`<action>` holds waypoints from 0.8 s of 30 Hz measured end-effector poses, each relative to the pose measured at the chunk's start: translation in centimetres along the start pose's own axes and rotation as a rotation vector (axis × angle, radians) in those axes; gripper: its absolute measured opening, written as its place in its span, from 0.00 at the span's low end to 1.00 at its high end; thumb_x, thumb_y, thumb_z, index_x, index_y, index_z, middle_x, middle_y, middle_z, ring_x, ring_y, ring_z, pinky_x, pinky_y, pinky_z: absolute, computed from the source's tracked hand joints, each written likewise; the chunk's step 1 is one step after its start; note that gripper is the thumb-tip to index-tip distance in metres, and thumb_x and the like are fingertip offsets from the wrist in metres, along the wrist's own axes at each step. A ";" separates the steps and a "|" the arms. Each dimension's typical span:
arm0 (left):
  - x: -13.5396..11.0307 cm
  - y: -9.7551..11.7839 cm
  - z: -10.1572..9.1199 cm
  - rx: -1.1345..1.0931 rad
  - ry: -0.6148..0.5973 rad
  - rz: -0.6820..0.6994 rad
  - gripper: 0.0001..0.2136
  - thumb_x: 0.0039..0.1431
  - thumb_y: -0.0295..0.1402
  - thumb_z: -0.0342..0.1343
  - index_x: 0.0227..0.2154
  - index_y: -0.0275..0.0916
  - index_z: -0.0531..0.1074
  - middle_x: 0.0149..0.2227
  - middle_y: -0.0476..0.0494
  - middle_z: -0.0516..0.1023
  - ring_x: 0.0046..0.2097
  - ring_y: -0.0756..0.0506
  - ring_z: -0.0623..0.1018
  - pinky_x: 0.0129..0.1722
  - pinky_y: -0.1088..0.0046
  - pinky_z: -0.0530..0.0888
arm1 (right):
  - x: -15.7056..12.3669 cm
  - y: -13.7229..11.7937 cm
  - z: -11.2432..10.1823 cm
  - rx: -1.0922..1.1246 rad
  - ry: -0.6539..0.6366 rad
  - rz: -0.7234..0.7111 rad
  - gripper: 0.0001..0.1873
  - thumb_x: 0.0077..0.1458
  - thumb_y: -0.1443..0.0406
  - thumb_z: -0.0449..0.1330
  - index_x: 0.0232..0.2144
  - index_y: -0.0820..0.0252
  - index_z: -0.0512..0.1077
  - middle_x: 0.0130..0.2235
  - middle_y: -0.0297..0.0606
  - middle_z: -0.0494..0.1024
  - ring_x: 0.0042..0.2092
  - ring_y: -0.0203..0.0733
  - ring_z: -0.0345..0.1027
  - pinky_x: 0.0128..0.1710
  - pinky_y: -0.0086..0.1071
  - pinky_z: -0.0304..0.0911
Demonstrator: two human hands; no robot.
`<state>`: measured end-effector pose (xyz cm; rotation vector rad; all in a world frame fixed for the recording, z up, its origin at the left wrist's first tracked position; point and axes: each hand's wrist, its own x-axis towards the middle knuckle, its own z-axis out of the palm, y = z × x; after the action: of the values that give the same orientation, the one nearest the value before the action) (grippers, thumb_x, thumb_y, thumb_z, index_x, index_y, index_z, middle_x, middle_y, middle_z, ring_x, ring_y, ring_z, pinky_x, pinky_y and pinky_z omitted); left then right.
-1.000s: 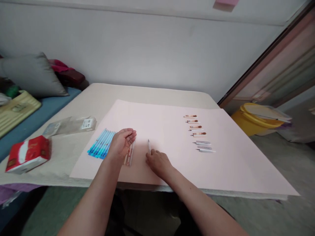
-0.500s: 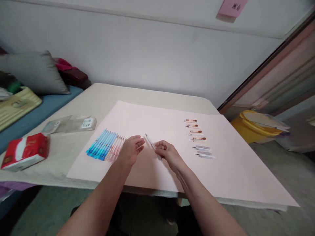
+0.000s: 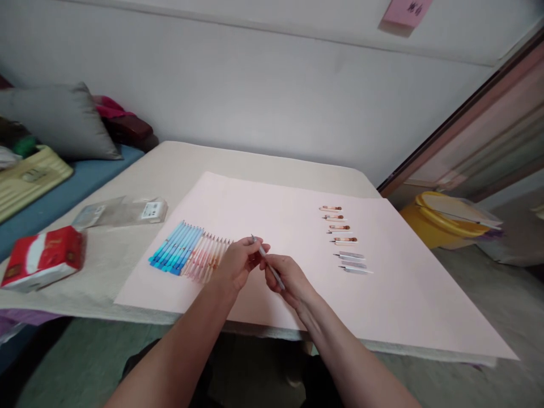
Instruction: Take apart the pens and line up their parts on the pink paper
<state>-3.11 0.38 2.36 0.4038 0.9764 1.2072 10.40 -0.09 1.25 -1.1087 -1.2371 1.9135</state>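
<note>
Between my hands a slim pale pen (image 3: 275, 274) is held slantwise above a light pink sheet (image 3: 272, 209). My left hand (image 3: 243, 262) is closed on its pointed upper end. Lower down, my right hand (image 3: 285, 276) grips the barrel with thumb and fingers. Left of my left hand lies a row of blue pens (image 3: 176, 246), with a row of pale pink pens (image 3: 206, 255) beside it, partly hidden by that hand. On the right, several pen parts are laid out: patterned brown-and-cream barrels (image 3: 340, 228), pale grey barrels (image 3: 352, 256) and thin refills (image 3: 340, 232).
A red tissue pack (image 3: 45, 258) and a clear plastic wrapper (image 3: 123, 212) lie on the left of the beige table (image 3: 255, 156). A yellow bin (image 3: 442, 221) stands beyond the right edge. A grey cushion (image 3: 63, 122) rests on the blue seat at left.
My left hand has moved right and closed on the pen's pointed end. The pen stays in my right hand. More pink pens show beside my left hand.
</note>
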 end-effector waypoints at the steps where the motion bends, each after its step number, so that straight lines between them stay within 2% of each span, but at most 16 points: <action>1: 0.0 -0.1 0.0 0.024 0.026 0.025 0.05 0.46 0.29 0.62 0.25 0.34 0.71 0.28 0.40 0.76 0.25 0.50 0.72 0.28 0.72 0.68 | -0.1 0.0 0.1 -0.125 0.042 -0.049 0.15 0.55 0.57 0.50 0.24 0.60 0.66 0.12 0.28 0.62 0.14 0.31 0.50 0.17 0.26 0.44; 4: 0.1 -0.5 0.1 0.097 0.137 0.092 0.10 0.41 0.33 0.65 0.21 0.35 0.69 0.25 0.44 0.74 0.29 0.50 0.72 0.32 0.73 0.68 | -0.4 -0.2 0.5 -0.550 0.225 -0.222 0.15 0.54 0.58 0.53 0.20 0.59 0.64 0.15 0.30 0.65 0.17 0.31 0.55 0.20 0.26 0.48; 6: 0.0 -0.6 0.2 0.140 0.180 0.092 0.12 0.40 0.36 0.66 0.22 0.35 0.69 0.26 0.45 0.74 0.29 0.50 0.72 0.33 0.73 0.68 | -0.5 -0.2 0.6 -0.688 0.296 -0.286 0.16 0.54 0.58 0.53 0.18 0.58 0.63 0.15 0.30 0.65 0.19 0.31 0.56 0.22 0.26 0.50; 9: -0.2 -0.3 0.5 0.097 0.098 0.023 0.11 0.45 0.37 0.63 0.26 0.34 0.71 0.30 0.41 0.75 0.31 0.49 0.73 0.32 0.71 0.69 | -0.4 -0.2 0.4 -0.518 0.203 -0.175 0.17 0.56 0.57 0.51 0.20 0.59 0.65 0.14 0.30 0.65 0.17 0.31 0.55 0.19 0.26 0.50; 11: -0.4 -0.1 0.6 -0.003 0.025 -0.017 0.09 0.47 0.31 0.61 0.31 0.33 0.72 0.34 0.37 0.76 0.34 0.46 0.75 0.33 0.70 0.70 | -0.3 -0.3 0.0 -0.315 0.134 -0.090 0.16 0.56 0.57 0.50 0.23 0.60 0.67 0.13 0.29 0.64 0.14 0.30 0.52 0.16 0.26 0.48; 13: -0.4 0.1 0.6 -0.079 -0.005 -0.020 0.10 0.47 0.26 0.59 0.35 0.33 0.73 0.36 0.36 0.76 0.37 0.45 0.76 0.36 0.69 0.71 | -0.4 -0.5 -0.3 -0.176 0.108 -0.070 0.16 0.55 0.57 0.51 0.23 0.61 0.68 0.12 0.28 0.63 0.13 0.30 0.50 0.15 0.25 0.45; 15: -0.4 0.1 0.6 -0.081 0.000 0.002 0.09 0.46 0.24 0.59 0.34 0.33 0.73 0.35 0.37 0.77 0.36 0.46 0.76 0.36 0.70 0.71 | -0.5 -0.7 -0.5 -0.137 0.099 -0.083 0.15 0.55 0.57 0.53 0.23 0.61 0.68 0.11 0.27 0.63 0.13 0.29 0.50 0.14 0.25 0.45; 19: -0.2 -0.1 0.3 0.024 0.064 0.056 0.07 0.44 0.28 0.63 0.26 0.33 0.71 0.28 0.43 0.75 0.28 0.52 0.72 0.31 0.75 0.69 | -0.7 -0.7 -0.4 -0.162 0.097 -0.079 0.15 0.53 0.57 0.54 0.23 0.62 0.68 0.12 0.29 0.65 0.13 0.29 0.51 0.13 0.24 0.44; 21: -0.1 -0.1 0.3 0.016 0.067 0.047 0.08 0.44 0.28 0.64 0.27 0.34 0.71 0.30 0.43 0.75 0.29 0.52 0.73 0.31 0.75 0.69 | -0.7 -0.7 -0.3 -0.125 0.108 -0.068 0.14 0.53 0.58 0.54 0.23 0.62 0.69 0.12 0.28 0.64 0.13 0.29 0.51 0.13 0.24 0.44; 24: 0.0 0.1 0.2 -0.068 0.040 0.007 0.10 0.45 0.26 0.61 0.34 0.34 0.73 0.37 0.38 0.77 0.36 0.48 0.76 0.36 0.72 0.71 | -0.7 -0.8 -0.4 -0.064 0.125 -0.062 0.14 0.53 0.59 0.54 0.22 0.62 0.69 0.11 0.28 0.62 0.12 0.29 0.49 0.13 0.24 0.42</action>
<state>-2.98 0.46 2.51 0.3304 0.9659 1.2558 11.13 -0.19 2.09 -1.1902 -1.2560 1.7428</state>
